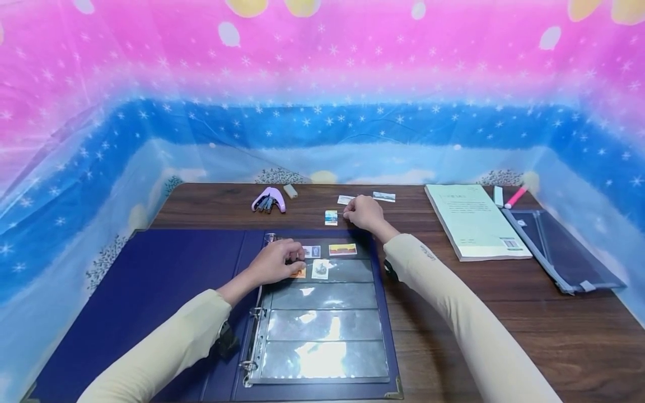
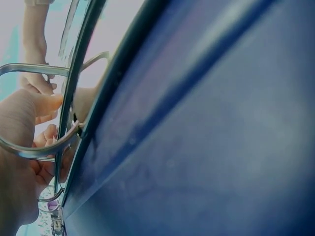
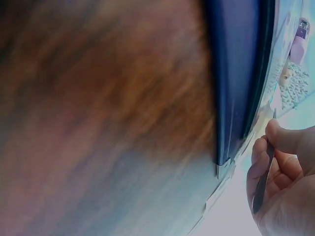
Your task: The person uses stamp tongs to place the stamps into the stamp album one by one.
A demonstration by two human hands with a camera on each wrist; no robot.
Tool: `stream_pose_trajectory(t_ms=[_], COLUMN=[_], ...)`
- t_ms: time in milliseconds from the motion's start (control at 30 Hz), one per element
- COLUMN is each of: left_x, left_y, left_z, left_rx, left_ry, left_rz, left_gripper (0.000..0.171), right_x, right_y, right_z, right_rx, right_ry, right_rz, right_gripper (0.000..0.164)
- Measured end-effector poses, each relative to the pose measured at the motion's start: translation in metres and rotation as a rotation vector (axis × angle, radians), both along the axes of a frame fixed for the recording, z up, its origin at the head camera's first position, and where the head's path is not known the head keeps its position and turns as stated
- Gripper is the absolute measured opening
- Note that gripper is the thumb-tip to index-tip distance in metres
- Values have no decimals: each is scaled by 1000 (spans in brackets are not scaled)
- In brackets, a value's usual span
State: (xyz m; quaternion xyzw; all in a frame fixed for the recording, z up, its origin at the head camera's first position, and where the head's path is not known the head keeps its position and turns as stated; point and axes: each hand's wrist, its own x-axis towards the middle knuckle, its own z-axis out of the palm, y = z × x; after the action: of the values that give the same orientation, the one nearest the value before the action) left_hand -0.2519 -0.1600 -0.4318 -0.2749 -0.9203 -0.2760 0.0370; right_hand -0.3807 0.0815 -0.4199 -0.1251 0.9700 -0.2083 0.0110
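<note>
My right hand (image 1: 365,212) pinches slim dark tweezers (image 3: 266,178) above the table, past the top edge of a stamp album (image 1: 322,296). Just left of its fingertips lies a blue-and-white stamp (image 1: 331,218). A pale stamp (image 1: 345,199) and another stamp (image 1: 384,197) lie behind this hand. My left hand (image 1: 274,262) rests at the upper left of the album page, partly covering an orange stamp (image 1: 299,274). Close by in the clear pockets are a white stamp (image 1: 319,268), a yellow-and-red stamp (image 1: 342,249) and a bluish stamp (image 1: 313,251).
The album's dark blue cover (image 1: 166,291) spreads left, and metal rings (image 1: 257,312) stand along the page. Behind it are a purple stapler (image 1: 269,200) and an eraser (image 1: 290,191). To the right lie a pale green book (image 1: 473,221), a mesh pouch (image 1: 564,246) and a pink marker (image 1: 516,197).
</note>
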Motion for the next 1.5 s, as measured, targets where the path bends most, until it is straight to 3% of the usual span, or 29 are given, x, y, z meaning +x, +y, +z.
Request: stream_pose_trajectory(t_ms=[200, 400, 633, 933, 1267, 1500], left_x=[0, 0, -1, 0, 0, -1], left_y=[1, 1, 1, 1, 1, 1], left_z=[-2, -2, 0, 1, 1, 1], left_rx=[-14, -23, -13, 21, 14, 18], left_ry=[-6, -8, -15, -1, 1, -6], left_rz=[4, 12, 13, 7, 6, 6], left_gripper=[8, 8, 8, 9, 11, 11], right_x=[8, 28, 52, 75, 88, 91], right_y=[6, 19, 31, 39, 39, 38], right_z=[1, 14, 28, 15, 5, 6], right_rx=[-93, -252, -371, -286, -189, -185], right_ry=[-21, -46, -191, -321, -269, -282], right_rz=[-7, 19, 43, 99, 146, 140], right_gripper=[16, 17, 14, 12, 9, 9])
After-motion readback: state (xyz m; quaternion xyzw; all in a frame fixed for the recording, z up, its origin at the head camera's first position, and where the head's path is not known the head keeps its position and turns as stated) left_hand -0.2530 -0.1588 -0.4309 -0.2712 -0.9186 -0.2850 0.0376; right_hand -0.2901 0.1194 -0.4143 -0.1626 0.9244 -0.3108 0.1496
